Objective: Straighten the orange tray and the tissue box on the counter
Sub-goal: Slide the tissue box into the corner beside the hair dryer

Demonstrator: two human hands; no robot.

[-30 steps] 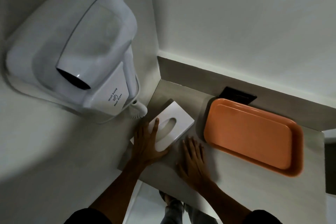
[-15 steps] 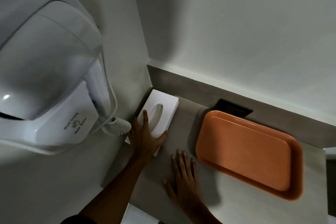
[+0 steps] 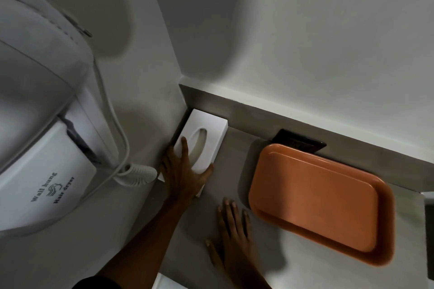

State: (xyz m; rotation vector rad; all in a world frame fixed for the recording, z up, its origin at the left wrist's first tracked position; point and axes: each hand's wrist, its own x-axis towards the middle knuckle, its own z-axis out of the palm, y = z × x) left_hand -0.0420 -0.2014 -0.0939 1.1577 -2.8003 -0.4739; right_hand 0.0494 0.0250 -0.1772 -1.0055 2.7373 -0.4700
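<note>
Currently the left hand (image 3: 185, 171) presses flat on the white cardboard tissue box (image 3: 202, 141) in the counter corner; the right hand (image 3: 231, 230) rests open beside the orange plastic tray (image 3: 317, 197). Excess push could jam the box against the dryer cord (image 3: 138, 172).

**Surface finishes at the counter corner**

Orange tray (image 3: 317, 197): smooth plastic, faint satin sheen. Tissue box (image 3: 206, 132): matt white card, by its look. Counter (image 3: 317, 272): matt grey with a fine grain. Wall-hung hair dryer (image 3: 47, 148): smooth, slightly glossy white plastic. Wall (image 3: 305, 42): matt painted surface.
</note>
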